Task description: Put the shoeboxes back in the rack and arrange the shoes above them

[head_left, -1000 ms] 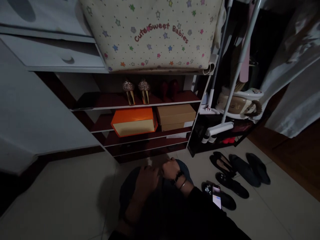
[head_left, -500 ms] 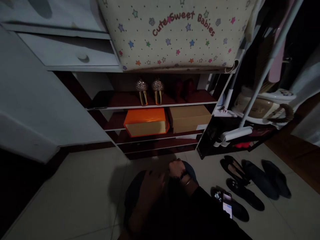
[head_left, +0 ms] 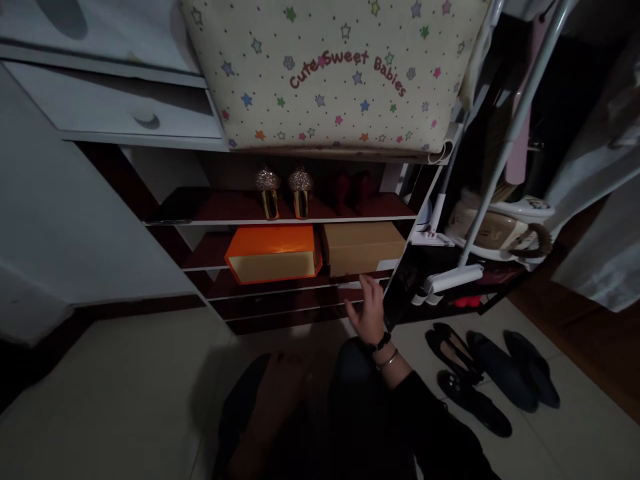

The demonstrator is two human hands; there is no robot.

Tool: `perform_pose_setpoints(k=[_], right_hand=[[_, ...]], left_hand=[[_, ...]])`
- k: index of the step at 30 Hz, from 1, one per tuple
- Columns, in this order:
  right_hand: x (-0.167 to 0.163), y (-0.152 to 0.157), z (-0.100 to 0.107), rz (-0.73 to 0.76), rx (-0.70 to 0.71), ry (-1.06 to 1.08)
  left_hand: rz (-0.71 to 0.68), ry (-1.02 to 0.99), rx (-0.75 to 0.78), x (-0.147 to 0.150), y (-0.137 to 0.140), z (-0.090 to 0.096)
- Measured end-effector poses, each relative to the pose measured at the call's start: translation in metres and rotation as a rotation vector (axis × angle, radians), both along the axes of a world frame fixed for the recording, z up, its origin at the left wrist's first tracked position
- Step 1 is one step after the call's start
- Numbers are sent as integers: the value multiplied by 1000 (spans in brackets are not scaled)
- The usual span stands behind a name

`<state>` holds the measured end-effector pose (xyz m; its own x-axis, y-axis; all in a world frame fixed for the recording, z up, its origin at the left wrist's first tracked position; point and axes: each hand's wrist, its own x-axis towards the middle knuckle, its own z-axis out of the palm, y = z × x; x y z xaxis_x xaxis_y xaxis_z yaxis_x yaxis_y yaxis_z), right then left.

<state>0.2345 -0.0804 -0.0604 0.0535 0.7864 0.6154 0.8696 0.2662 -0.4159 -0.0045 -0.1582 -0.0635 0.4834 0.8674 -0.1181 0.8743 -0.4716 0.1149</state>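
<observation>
In the head view, my right hand [head_left: 369,317] is raised in front of the lower shelves with nothing in it, its thumb spread away from the fingers; its fingertips overlap the lower front of the cardboard box [head_left: 363,247], though I cannot tell whether they touch it; a dark bracelet [head_left: 381,342] and a silvery bangle [head_left: 387,361] circle that wrist, above my black sleeve [head_left: 430,420]. My left hand [head_left: 283,383] lies in deep shadow by my left knee [head_left: 240,400]; it is too dark for me to tell whether its fingers are bent or straight. The cardboard box sits on a dark red shelf of the shelf unit [head_left: 220,203], just to the right of an orange box [head_left: 274,253] whose pale side faces me; on the shelf above stand a pair of glittery shoes [head_left: 300,180] with gold heels turned outward, and right of them a pair of dark red shoes [head_left: 343,190]; over these, a cream bag [head_left: 340,73] with coloured stars reads "Cute Sweet Babies", beside a white drawer [head_left: 115,107] with a round knob. To the right, a mop [head_left: 455,279] with a white roller head leans at a slant in front of a dark rack; a beige pot [head_left: 485,227] stands behind its pole; black shoes [head_left: 473,400] lie on the tiled floor [head_left: 135,373], right of my forearm.
</observation>
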Motion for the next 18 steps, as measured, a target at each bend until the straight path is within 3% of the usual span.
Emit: perform_pose_setpoints(k=[2, 5, 11, 14, 18], right_hand=[[21, 21, 22, -25, 107, -123], [41, 54, 45, -2, 148, -363], [52, 99, 47, 52, 103, -595], [52, 100, 43, 30, 157, -598], [57, 72, 36, 29, 252, -603]], left_hand=[[6, -54, 0, 9, 5, -6], [-12, -123, -15, 23, 11, -14], [-16, -156, -33, 36, 17, -21], [-13, -189, -32, 34, 17, -24], [65, -336, 12, 25, 24, -31]])
